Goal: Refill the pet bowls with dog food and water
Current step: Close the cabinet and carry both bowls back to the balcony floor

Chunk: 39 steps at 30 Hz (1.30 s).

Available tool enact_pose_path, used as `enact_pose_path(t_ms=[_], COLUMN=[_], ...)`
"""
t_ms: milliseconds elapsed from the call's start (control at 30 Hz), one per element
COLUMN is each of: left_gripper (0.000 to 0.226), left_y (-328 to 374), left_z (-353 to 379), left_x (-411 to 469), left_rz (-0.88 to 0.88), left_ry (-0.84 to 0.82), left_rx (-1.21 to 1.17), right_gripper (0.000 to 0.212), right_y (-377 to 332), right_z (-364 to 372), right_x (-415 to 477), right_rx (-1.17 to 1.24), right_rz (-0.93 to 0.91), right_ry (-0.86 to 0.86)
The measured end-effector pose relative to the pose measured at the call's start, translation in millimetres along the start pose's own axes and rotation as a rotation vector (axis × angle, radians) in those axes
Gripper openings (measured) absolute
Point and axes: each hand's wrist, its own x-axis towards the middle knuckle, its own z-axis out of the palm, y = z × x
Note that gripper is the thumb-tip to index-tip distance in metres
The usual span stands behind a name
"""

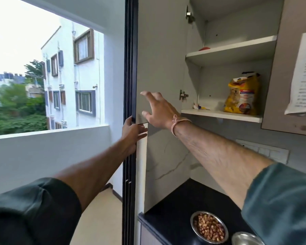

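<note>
A yellow dog food bag [242, 94] stands upright on the lower shelf of an open wall cabinet. The cabinet door [161, 59] is swung out to the left. My left hand [132, 129] grips the door's bottom outer corner. My right hand [157, 110] is spread flat against the door's inner face, fingers apart, holding nothing. On the black counter below sits a steel bowl [209, 227] filled with brown kibble. Beside it, at the bottom edge, a second steel bowl [245, 239] is only partly in view, its inside hidden.
The upper shelf [231, 48] holds a small red object. Small items lie at the left of the lower shelf [219, 114]. A printed paper [302, 76] hangs on the neighbouring cabinet door. A switch plate [261, 151] is on the wall. A dark sliding frame [130, 85] borders a balcony.
</note>
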Motion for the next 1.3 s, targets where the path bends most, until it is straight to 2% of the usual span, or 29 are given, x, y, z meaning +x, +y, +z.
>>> enact_pose_path(t_ms=[167, 333, 467, 700, 800, 1033, 1300], left_gripper=[0.051, 0.038, 0.038, 0.048, 0.053, 0.050, 0.056], left_y=[3, -7, -20, -56, -74, -109, -140], left_z=[30, 86, 136, 223, 253, 304, 364], left_x=[-38, -62, -69, -61, -49, -8, 37], left_rz=[0.004, -0.028, -0.045, -0.071, -0.027, 0.054, 0.106], left_ry=[-0.098, -0.221, -0.298, -0.418, -0.442, -0.525, -0.664], left_rx=[0.063, 0.041, 0.044, 0.041, 0.055, 0.123, 0.151], right_gripper=[0.063, 0.068, 0.070, 0.075, 0.077, 0.084, 0.088], right_y=[0, 25, 69, 164, 197, 270, 342], right_z=[-17, -38, -61, -92, -95, -90, -94], right_x=[-16, -33, -55, -89, -95, -94, -88], right_rx=[-0.050, -0.094, -0.212, -0.387, -0.390, -0.423, -0.578], right_rz=[0.046, 0.230, 0.354, 0.391, 0.381, 0.447, 0.582], right_ry=[0.004, 0.093, 0.176, 0.214, 0.244, 0.325, 0.289])
